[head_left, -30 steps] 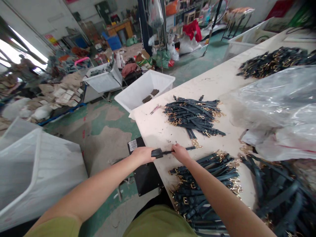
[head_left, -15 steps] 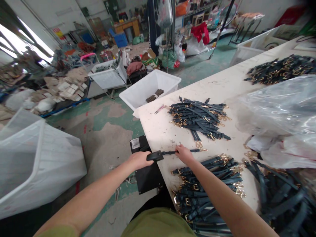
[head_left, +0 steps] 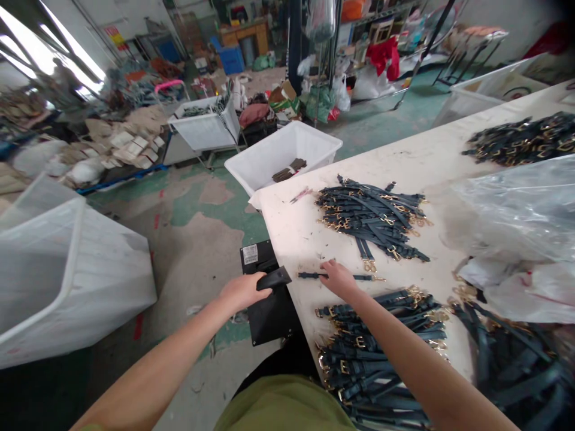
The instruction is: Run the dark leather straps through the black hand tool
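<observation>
My left hand is wrapped around a black, blocky hand-held tool just off the table's left edge; its exact kind I cannot make out. A dark blue strap with gold-coloured metal ends lies across the white table, its left end apart from the tool. Over its middle, the fingers of my right hand grip the strap. Beyond it is a pile of similar straps with gold clasps. Nearer my body, more buckled straps lie in rows, partly hidden under my right forearm.
Clear plastic bags and another strap heap occupy the table's right side. Small pink-handled snips lie by the far left corner. White bins stand beyond and left. A black panel sits below the edge.
The tool in my left hand has come away from the strap's left end and shifted slightly left and up. That end now lies exposed on the table. The camera view has turned slightly.
</observation>
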Action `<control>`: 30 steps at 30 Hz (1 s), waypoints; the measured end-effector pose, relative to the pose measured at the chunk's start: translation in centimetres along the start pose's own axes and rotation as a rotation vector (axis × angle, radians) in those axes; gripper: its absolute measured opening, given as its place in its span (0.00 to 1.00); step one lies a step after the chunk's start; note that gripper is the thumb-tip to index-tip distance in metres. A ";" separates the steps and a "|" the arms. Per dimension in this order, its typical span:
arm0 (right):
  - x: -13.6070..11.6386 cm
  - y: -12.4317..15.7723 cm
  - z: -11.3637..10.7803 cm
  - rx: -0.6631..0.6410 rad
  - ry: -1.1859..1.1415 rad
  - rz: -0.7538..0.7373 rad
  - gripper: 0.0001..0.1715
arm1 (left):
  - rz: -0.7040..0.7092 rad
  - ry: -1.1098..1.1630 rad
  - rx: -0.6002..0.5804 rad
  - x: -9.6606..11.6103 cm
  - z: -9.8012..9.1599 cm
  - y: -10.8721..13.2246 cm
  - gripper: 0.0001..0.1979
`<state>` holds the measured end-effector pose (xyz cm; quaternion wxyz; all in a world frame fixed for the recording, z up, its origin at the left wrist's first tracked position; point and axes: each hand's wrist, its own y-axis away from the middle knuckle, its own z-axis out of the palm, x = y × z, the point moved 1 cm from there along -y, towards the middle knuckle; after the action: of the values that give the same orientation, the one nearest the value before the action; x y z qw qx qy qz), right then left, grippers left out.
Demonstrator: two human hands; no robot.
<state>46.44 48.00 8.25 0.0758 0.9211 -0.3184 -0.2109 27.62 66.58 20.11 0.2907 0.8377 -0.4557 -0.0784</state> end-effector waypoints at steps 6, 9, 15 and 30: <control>-3.1 -1.3 -0.2 -0.074 0.057 -0.169 0.12 | 0.014 0.052 -0.007 1.0 1.0 1.2 0.23; -3.3 -0.8 0.7 -0.088 0.045 -0.146 0.10 | 0.038 0.073 0.001 1.0 1.2 1.7 0.24; -3.4 1.5 2.3 -0.119 -0.024 -0.099 0.10 | 0.038 0.088 -0.010 0.4 2.3 2.7 0.26; -2.5 1.9 3.9 -0.009 -0.210 -0.042 0.14 | 0.116 0.033 -0.057 2.0 3.1 1.2 0.24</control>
<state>41.93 48.01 6.09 0.0418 0.9000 -0.3044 -0.3092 26.66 63.21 18.55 0.3261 0.8024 -0.4961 -0.0604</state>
